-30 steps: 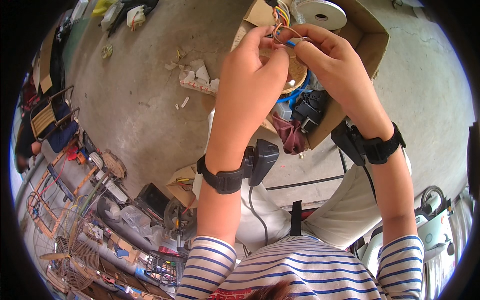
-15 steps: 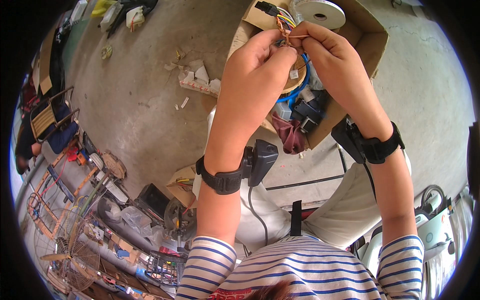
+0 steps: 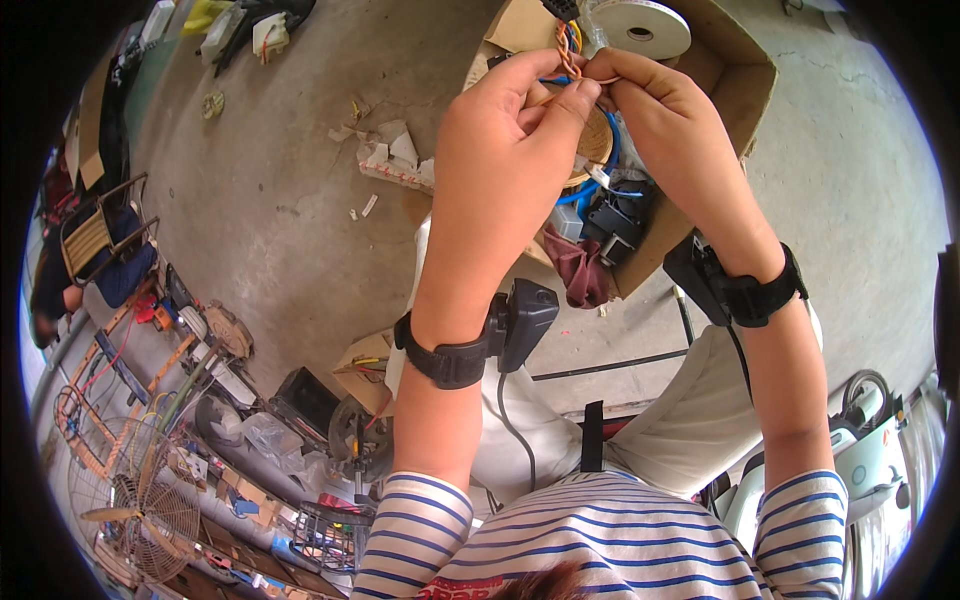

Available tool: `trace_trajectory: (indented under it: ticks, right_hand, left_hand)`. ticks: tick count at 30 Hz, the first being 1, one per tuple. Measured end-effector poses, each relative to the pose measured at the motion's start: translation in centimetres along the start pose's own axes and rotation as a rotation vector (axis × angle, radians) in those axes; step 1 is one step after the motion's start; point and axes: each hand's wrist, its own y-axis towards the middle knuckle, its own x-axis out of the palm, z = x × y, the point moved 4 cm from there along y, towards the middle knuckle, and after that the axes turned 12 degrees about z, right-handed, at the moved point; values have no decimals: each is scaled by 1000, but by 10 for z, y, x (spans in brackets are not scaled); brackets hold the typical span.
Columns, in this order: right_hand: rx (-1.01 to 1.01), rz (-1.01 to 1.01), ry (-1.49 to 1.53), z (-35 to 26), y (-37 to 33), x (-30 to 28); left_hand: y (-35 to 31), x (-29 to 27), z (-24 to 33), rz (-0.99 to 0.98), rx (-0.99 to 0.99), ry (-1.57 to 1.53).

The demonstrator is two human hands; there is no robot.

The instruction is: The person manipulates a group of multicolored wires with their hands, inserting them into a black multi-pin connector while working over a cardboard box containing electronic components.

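Observation:
Above a cardboard box, my left hand [image 3: 505, 145] pinches a bundle of twisted orange-brown wires [image 3: 567, 60] between thumb and fingers. The strands stick up past the fingertips toward a black connector [image 3: 562, 9] at the top edge. Close against it, my right hand [image 3: 672, 125] is closed on a thin light orange wire [image 3: 607, 80] from the same bundle. Below the fingers hangs a small white plug [image 3: 599, 177] with a blue wire. The rest of the bundle is hidden behind my left hand.
The cardboard box [image 3: 752, 95] holds a white reel [image 3: 655, 25], blue cable [image 3: 613, 135], black parts [image 3: 612, 218] and a dark red cloth [image 3: 578, 268]. Torn scraps [image 3: 395, 150] lie on the floor. At left are a fan [image 3: 145, 515], a chair [image 3: 95, 235] and another person [image 3: 55, 290].
The black connector has shifted right and up, and the wire bundle stands more upright. The white plug with its blue wire has come into view below my fingers. Both hands stay together.

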Motion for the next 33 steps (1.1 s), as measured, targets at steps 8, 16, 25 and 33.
trace_trajectory:
  ticks: [8, 16, 25, 33]
  right_hand:
    - [-23, 21, -60, -14, -3, -1]
    - [-198, 53, -116, -27, -7, -3]
    - [-166, 36, 12, -23, -10, 1]
    - [-259, 155, -55, -27, -13, 3]
  left_hand:
    - [0, -5, 7, 66, 94, 209]
    - [0, -7, 10, 149, 276, 315]
    - [-1, -7, 15, 152, 264, 407]
    - [-3, -4, 17, 128, 198, 469]
